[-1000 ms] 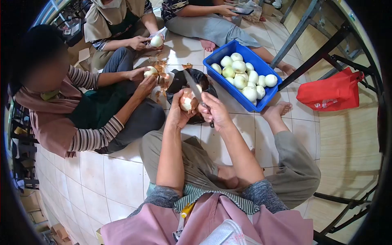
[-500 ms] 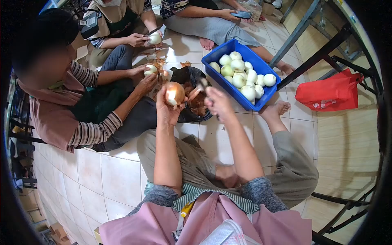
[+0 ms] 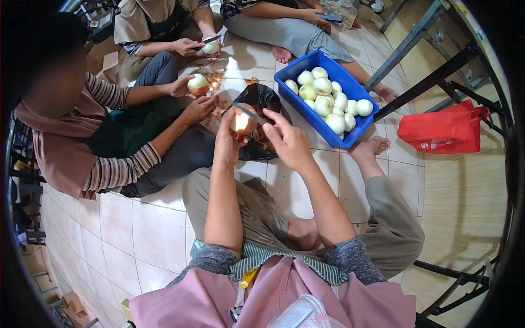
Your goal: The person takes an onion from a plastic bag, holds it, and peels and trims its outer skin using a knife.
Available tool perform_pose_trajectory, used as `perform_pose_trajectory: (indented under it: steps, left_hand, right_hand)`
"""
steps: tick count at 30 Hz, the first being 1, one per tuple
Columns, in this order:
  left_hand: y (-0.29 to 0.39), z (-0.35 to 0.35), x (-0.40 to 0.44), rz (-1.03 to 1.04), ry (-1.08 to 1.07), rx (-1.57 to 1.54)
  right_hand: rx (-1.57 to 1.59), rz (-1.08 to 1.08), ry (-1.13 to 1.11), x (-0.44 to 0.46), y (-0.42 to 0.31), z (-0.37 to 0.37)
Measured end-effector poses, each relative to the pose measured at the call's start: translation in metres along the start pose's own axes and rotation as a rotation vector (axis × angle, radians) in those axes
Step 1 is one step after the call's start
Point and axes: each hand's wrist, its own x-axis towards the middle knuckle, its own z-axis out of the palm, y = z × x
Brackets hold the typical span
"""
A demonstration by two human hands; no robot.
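Observation:
My left hand (image 3: 227, 143) is wrapped round a partly peeled onion (image 3: 243, 121), whose brown skin is gone from a white patch facing me. A knife (image 3: 250, 113) is gripped in my right hand (image 3: 288, 143), its blade lying against the top of the onion. Just beyond and below the onion sits a black plastic bag (image 3: 263, 98) with brown peels inside, partly hidden by my hands. To the right of the bag stands a blue crate (image 3: 358, 82) holding several peeled white onions (image 3: 322, 86).
At the left a person in striped sleeves (image 3: 128, 172) holds a half-peeled onion (image 3: 198, 85). Behind, another person cuts an onion (image 3: 210, 47); a third holds a phone (image 3: 331, 17). Loose skins (image 3: 210, 71) litter the tiles. A red bag (image 3: 440, 128) hangs near the metal table legs at right.
My right hand has come from beside the bag to the onion, bringing the knife blade onto it. The onion has turned in my left hand. The person at left has moved their onion slightly.

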Motion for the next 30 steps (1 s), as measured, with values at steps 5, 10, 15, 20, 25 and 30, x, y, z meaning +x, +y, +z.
perform_pose_trajectory:
  steps: [5, 10, 15, 20, 25, 30]
  left_hand:
    - [-0.002, 0.002, -0.004, 0.053, 0.021, 0.267]
    - [-0.008, -0.012, 0.006, 0.011, 0.001, 0.364]
    - [-0.007, -0.010, 0.005, -0.057, 0.013, 0.365]
    - [-0.007, -0.006, 0.001, 0.048, 0.051, 0.407]
    - [-0.002, 0.000, -0.005, 0.114, 0.068, 0.324]
    - [-0.005, -0.026, 0.002, 0.014, 0.001, -0.027]
  right_hand:
    - [-0.141, -0.086, -0.110, 0.003, -0.007, 0.001]
    - [-0.304, -0.116, -0.202, 0.004, -0.009, -0.008]
    - [-0.317, -0.218, -0.115, 0.000, -0.007, -0.004]
    - [-0.370, -0.220, -0.077, 0.000, -0.006, 0.003]
    - [-0.130, -0.131, 0.125, 0.002, 0.003, 0.018]
    - [0.413, 0.291, 0.146, 0.020, 0.065, 0.014]
